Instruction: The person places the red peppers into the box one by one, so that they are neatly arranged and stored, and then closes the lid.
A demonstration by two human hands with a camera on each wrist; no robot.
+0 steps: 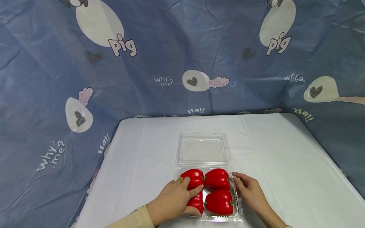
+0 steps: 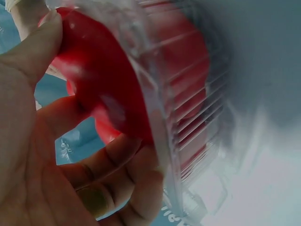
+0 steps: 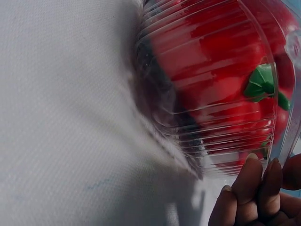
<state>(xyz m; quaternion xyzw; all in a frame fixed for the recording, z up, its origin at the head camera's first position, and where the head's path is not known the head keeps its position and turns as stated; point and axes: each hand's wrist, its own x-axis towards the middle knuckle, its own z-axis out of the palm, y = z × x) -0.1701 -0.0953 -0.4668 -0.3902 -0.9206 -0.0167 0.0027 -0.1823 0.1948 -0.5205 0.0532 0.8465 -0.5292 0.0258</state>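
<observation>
Four-sided and clear, a plastic clamshell container (image 1: 219, 219) holds several red bell peppers with green stems, laid in two rows. My left hand (image 1: 175, 199) grips the near-left bell pepper (image 1: 198, 202), its thumb on the near side and fingers over the far side, beside the far-left bell pepper (image 1: 194, 177). In the left wrist view, that pepper (image 2: 94, 61) sits against the container's ribbed wall. My right hand (image 1: 251, 191) pinches the container's right rim, near the far-right bell pepper (image 1: 216, 179). The near-right bell pepper (image 1: 219, 202) lies untouched. Fingertips (image 3: 249, 174) meet the rim in the right wrist view.
The container's transparent lid (image 1: 203, 136) lies folded back flat behind it. A white cloth (image 1: 148, 152) covers the table. Behind and at both sides hangs a blue printed curtain (image 1: 159, 57).
</observation>
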